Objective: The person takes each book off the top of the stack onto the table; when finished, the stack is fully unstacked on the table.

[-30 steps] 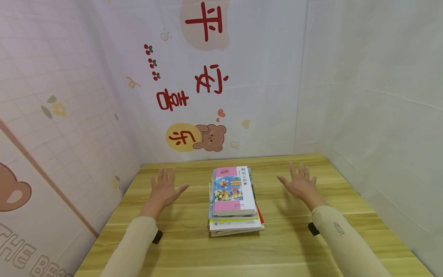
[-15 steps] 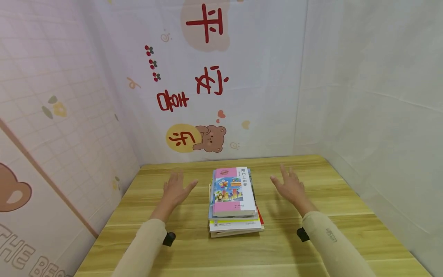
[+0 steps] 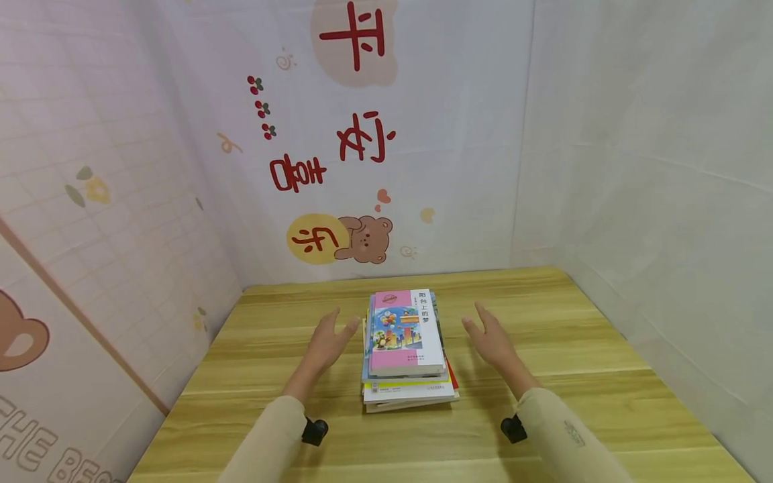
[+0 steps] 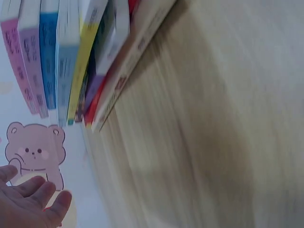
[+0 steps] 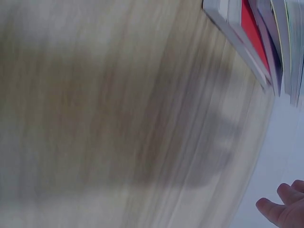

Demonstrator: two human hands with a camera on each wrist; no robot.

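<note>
A stack of several books (image 3: 410, 391) lies on the wooden table, topped by a pink and white book (image 3: 401, 332) with a colourful city picture. Just left of the stack, my left hand (image 3: 328, 341) is held with fingers extended and thumb toward the books, apart from them. On the other side, my right hand (image 3: 494, 342) is also held with extended fingers, a wider gap away. Book spines (image 4: 66, 61) in pink, blue and yellow show in the left wrist view, with the left fingers at the lower corner. Page edges (image 5: 259, 42) appear in the right wrist view.
The wooden table (image 3: 410, 446) runs back to a white cloth wall (image 3: 459, 168) printed with red characters and a bear. Cloth walls also stand on the left (image 3: 121, 221) and right (image 3: 652, 221). A dark wrist device (image 3: 315, 431) sits at the left cuff.
Both hands have moved inward toward the stack, the left going right and the right going left. The books have stayed in place.
</note>
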